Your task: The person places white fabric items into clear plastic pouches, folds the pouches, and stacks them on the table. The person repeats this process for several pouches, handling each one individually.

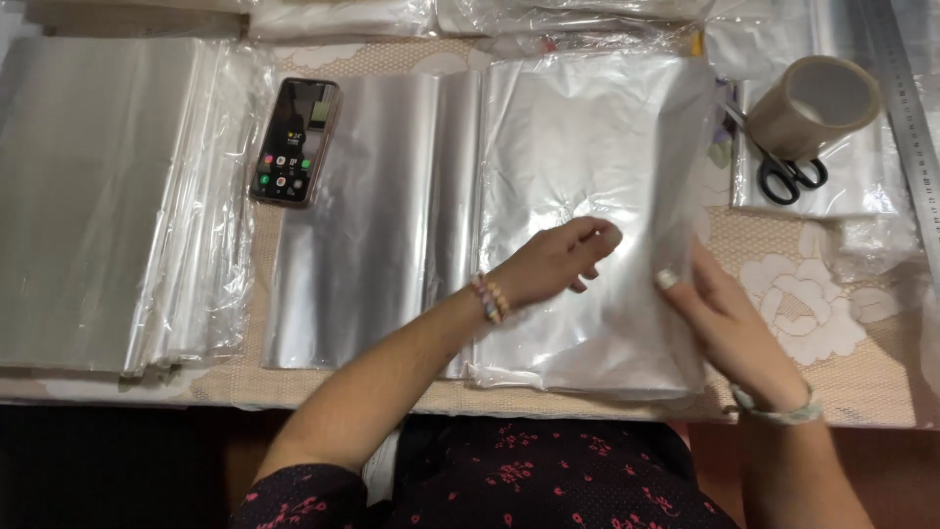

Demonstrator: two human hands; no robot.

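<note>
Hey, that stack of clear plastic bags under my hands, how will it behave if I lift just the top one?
The stack of clear plastic bags looks glossy, so the top bag would probably slide off easily. It shows creases and ripples where the left hand and right hand press, so it is likely thin, floppy and very light, apt to sag when lifted.

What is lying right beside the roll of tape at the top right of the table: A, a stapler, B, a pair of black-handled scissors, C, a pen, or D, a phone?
B: the black-handled scissors lie against the tape roll on a clear plastic sheet, while the phone sits far off to the left, beyond the left hand and right hand.
</note>
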